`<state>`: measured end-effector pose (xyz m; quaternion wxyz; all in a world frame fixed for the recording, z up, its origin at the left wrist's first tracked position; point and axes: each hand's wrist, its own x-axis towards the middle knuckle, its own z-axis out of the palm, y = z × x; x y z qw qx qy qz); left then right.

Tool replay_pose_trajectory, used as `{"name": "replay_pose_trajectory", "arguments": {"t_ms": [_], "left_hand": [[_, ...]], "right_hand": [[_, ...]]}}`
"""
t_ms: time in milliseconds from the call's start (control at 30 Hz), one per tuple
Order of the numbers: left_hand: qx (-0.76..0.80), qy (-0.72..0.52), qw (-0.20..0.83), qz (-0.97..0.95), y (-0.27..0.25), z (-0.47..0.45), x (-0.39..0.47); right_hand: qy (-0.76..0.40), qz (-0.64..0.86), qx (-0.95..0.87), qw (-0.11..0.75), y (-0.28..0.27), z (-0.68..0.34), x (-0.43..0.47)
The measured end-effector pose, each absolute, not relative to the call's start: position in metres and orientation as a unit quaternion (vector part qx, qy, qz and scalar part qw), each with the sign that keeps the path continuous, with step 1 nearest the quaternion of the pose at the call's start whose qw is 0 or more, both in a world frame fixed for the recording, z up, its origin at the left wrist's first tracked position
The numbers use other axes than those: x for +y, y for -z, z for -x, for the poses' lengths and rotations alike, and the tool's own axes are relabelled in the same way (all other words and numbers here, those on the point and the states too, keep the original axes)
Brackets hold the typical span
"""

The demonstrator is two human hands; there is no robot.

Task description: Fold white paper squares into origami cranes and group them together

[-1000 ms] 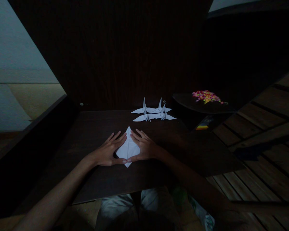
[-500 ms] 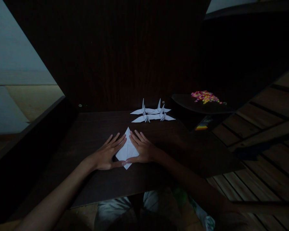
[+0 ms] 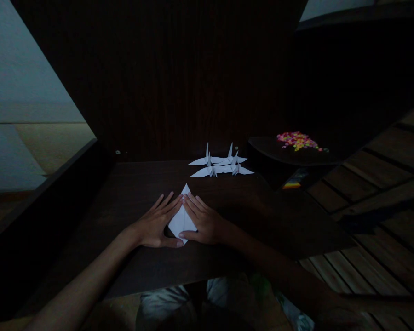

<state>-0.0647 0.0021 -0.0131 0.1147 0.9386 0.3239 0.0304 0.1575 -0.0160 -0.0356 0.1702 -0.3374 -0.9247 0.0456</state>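
Note:
A white sheet of paper folded into a diamond (image 3: 182, 222) lies on the dark wooden table, with a crease down its middle. From the left, my left hand (image 3: 158, 221) rests on its edge, fingers stretched out and thumb at the lower corner. My right hand (image 3: 204, 219) lies flat on the right side, its fingertips near the top corner beside those of the left. Both hands press the paper without gripping it. Just beyond stand several white origami cranes (image 3: 222, 168), grouped close together with their wings spread.
Behind the cranes rises a dark upright panel (image 3: 179, 92). At the right, a curved dark shelf (image 3: 262, 146) bears a pile of small colourful pieces (image 3: 299, 140). A raised dark side board (image 3: 55, 184) borders the table at left. Slatted wood (image 3: 365, 271) lies to the right.
My right hand's fingers have moved inward and now meet the left fingertips near the top of the paper. The whole view has shifted slightly.

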Motion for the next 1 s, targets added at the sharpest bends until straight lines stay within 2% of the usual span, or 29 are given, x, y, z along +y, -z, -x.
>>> {"name": "replay_pose_trajectory", "arguments": {"t_ms": [533, 833, 1000], "left_hand": [[0.351, -0.029, 0.125, -0.927, 0.015, 0.065, 0.002], [0.352, -0.025, 0.143, -0.925, 0.012, 0.065, 0.003], [0.343, -0.022, 0.154, -0.926, 0.009, 0.068, 0.005]], "right_hand": [[-0.065, 0.274, -0.949, 0.142, 0.032, -0.157, -0.018], [-0.13, 0.208, -0.964, 0.1, 0.023, -0.165, -0.017], [-0.174, 0.17, -0.964, 0.105, 0.02, -0.164, -0.018]]}}
